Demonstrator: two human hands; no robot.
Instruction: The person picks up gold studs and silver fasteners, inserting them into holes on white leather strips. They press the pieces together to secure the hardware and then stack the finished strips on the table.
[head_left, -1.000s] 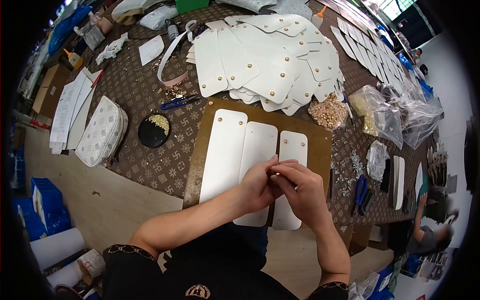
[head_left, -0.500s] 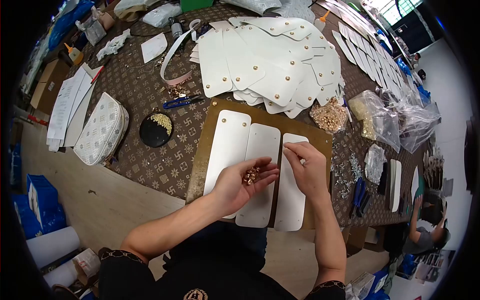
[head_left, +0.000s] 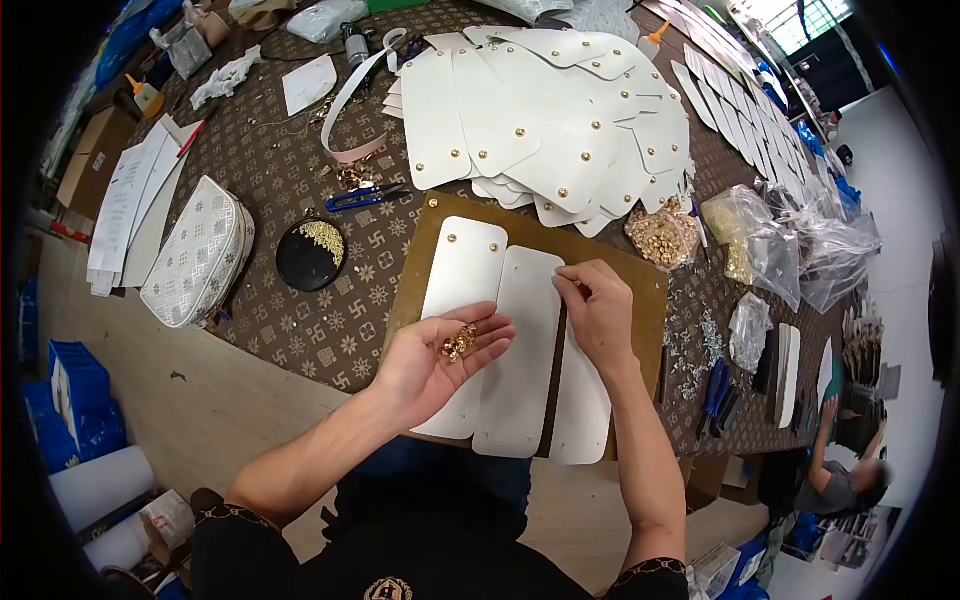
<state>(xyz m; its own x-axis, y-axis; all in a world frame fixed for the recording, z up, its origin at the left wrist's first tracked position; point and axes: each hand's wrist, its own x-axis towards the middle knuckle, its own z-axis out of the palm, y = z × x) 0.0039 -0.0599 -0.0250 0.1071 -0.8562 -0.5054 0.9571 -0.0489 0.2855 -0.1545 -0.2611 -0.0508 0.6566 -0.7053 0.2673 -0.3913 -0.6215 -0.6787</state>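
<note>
The left hand [head_left: 440, 355] lies nearest the person, palm up and open, fingers slightly curled. It cups a small heap of gold studs [head_left: 460, 342]. It hovers over the lower ends of the left panel [head_left: 462, 265] and the middle panel [head_left: 520, 370].

The right hand [head_left: 598, 315] is at 3 o'clock from the left hand. Thumb and forefinger are pinched shut at the top edge of the right panel [head_left: 580, 405]. Whether a stud sits between them cannot be told.

All three white panels lie side by side, upright, on a brown board [head_left: 645, 290]. One stud shows in each top corner of the left panel.

Beyond the board:
- at 10 o'clock, a black dish [head_left: 305, 262] holding more studs, with a patterned pouch [head_left: 197, 255] further left;
- at 11 o'clock, blue snips [head_left: 365, 197];
- at 12 o'clock, a fanned stack of studded white panels [head_left: 540, 110];
- at 1 o'clock, a clear bag of studs [head_left: 662, 235].
</note>
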